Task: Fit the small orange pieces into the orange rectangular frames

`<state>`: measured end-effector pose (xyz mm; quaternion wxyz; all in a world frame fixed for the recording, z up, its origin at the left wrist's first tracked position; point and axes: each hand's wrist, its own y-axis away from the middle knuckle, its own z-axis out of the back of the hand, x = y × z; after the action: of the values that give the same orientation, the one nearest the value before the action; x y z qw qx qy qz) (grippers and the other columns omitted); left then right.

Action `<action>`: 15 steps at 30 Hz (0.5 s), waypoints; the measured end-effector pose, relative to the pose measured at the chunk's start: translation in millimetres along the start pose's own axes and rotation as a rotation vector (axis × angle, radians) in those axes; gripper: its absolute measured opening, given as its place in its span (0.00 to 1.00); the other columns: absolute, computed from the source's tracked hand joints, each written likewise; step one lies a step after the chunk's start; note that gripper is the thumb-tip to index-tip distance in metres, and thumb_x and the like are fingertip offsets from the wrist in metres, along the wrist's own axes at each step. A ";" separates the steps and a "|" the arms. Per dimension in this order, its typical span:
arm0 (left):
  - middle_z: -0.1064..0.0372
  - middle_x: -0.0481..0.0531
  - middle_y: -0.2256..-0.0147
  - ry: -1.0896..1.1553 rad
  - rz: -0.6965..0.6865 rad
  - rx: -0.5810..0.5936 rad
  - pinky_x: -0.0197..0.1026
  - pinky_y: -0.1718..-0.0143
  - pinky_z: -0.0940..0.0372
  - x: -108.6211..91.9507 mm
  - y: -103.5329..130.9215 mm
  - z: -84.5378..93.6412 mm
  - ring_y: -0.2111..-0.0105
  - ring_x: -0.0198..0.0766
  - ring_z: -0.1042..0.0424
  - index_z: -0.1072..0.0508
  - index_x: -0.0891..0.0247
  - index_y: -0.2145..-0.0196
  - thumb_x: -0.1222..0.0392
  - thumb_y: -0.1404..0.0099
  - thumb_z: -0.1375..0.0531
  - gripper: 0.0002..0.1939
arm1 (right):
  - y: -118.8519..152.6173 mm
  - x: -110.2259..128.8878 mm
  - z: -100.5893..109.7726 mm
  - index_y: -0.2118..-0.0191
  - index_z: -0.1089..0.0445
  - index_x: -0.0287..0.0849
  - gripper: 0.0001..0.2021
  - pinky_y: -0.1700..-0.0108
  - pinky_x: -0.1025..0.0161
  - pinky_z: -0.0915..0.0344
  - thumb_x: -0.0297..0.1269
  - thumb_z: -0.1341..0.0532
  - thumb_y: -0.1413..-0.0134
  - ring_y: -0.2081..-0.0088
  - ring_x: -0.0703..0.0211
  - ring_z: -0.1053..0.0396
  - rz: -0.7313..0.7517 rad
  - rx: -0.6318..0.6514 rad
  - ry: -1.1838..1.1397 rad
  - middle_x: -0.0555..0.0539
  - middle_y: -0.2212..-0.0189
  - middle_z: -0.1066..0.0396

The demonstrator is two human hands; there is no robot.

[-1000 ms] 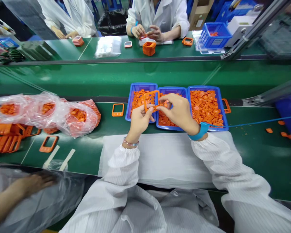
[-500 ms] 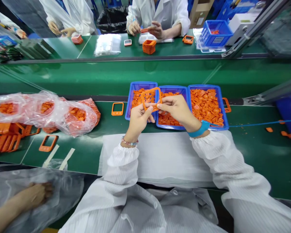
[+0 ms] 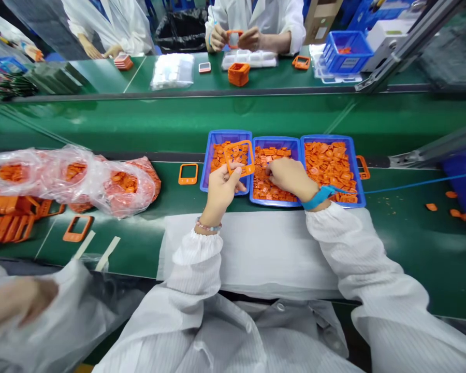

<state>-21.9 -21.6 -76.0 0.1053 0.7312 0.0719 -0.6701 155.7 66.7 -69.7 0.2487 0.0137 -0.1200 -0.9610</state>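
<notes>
Left hand (image 3: 221, 187): thumb and fingers pinched on the lower corner of an orange frame (image 3: 248, 169).
Orange frame: held up, tilted, over the left blue tray (image 3: 205, 166).
Right hand (image 3: 289, 176): fingers curled at small orange parts (image 3: 270, 189) in the middle blue tray (image 3: 274, 203); any grip cannot be told.

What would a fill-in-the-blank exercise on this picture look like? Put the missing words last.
1. The camera wearer's left hand holds a frame coloured ____.
2. The right hand is at the ____ of three blue trays.
3. A blue strap circles the camera wearer's ____ wrist.

Missing words: orange; middle; right.
</notes>
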 end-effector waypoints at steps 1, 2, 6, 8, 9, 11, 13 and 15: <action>0.31 0.43 0.83 -0.001 0.002 0.000 0.30 0.80 0.40 0.3 -0.1 -0.4 0.83 0.30 0.29 0.26 0.65 0.60 0.54 0.33 0.36 0.10 | -0.2 2.4 -0.1 0.51 0.23 0.38 0.14 0.55 0.52 0.30 0.29 0.43 0.37 0.52 0.38 0.23 -0.005 -0.004 0.015 0.35 0.53 0.22; 0.30 0.43 0.82 -0.005 0.001 -0.002 0.30 0.80 0.40 0.5 0.0 -0.7 0.83 0.30 0.29 0.26 0.65 0.60 0.54 0.33 0.36 0.11 | -0.4 4.0 -0.2 0.51 0.24 0.37 0.15 0.56 0.52 0.30 0.28 0.44 0.37 0.52 0.38 0.23 -0.002 -0.004 0.025 0.34 0.53 0.22; 0.30 0.43 0.82 -0.029 0.002 -0.016 0.31 0.79 0.39 1.0 0.6 -1.4 0.83 0.30 0.29 0.26 0.65 0.60 0.52 0.34 0.35 0.12 | -1.5 1.6 -2.5 0.53 0.23 0.39 0.13 0.58 0.56 0.32 0.27 0.42 0.39 0.52 0.41 0.24 0.053 0.037 -0.017 0.36 0.53 0.22; 0.31 0.43 0.83 -0.032 0.012 -0.017 0.30 0.79 0.39 1.1 0.7 -1.2 0.83 0.29 0.29 0.26 0.65 0.60 0.53 0.33 0.36 0.11 | -1.9 -2.6 -4.1 0.55 0.22 0.41 0.12 0.60 0.58 0.35 0.26 0.40 0.42 0.54 0.44 0.24 0.076 0.047 -0.068 0.39 0.55 0.21; 0.31 0.43 0.83 -0.031 0.016 -0.018 0.30 0.79 0.39 1.2 0.6 -1.0 0.83 0.29 0.30 0.26 0.65 0.60 0.53 0.33 0.36 0.11 | -2.0 -4.9 -4.5 0.55 0.22 0.42 0.12 0.61 0.59 0.36 0.26 0.39 0.43 0.55 0.46 0.24 0.084 0.039 -0.095 0.40 0.56 0.21; 0.31 0.43 0.83 -0.029 0.019 -0.020 0.30 0.79 0.40 1.3 0.3 -0.6 0.83 0.29 0.30 0.26 0.64 0.61 0.53 0.33 0.36 0.11 | -1.6 -9.0 -4.1 0.56 0.22 0.43 0.12 0.62 0.60 0.38 0.25 0.39 0.44 0.57 0.49 0.25 0.098 -0.009 -0.159 0.42 0.58 0.21; 0.31 0.43 0.83 -0.026 0.017 -0.032 0.31 0.79 0.39 1.3 -0.1 -0.4 0.83 0.30 0.29 0.25 0.64 0.61 0.52 0.34 0.35 0.12 | 0.2 -11.3 -1.0 0.58 0.21 0.42 0.11 0.61 0.59 0.39 0.27 0.40 0.41 0.59 0.50 0.27 0.133 -0.111 -0.222 0.42 0.60 0.22; 0.31 0.43 0.82 -0.026 0.016 -0.046 0.31 0.80 0.39 1.2 -0.5 -0.8 0.82 0.30 0.29 0.25 0.63 0.61 0.51 0.34 0.35 0.12 | 4.2 -10.2 4.3 0.59 0.20 0.40 0.12 0.59 0.58 0.39 0.28 0.42 0.38 0.60 0.51 0.28 0.195 -0.245 -0.277 0.41 0.61 0.23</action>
<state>-21.2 -21.0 -77.2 0.1285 0.7205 0.0802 -0.6767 166.3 69.0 -64.9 0.3217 -0.1607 -0.0358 -0.9324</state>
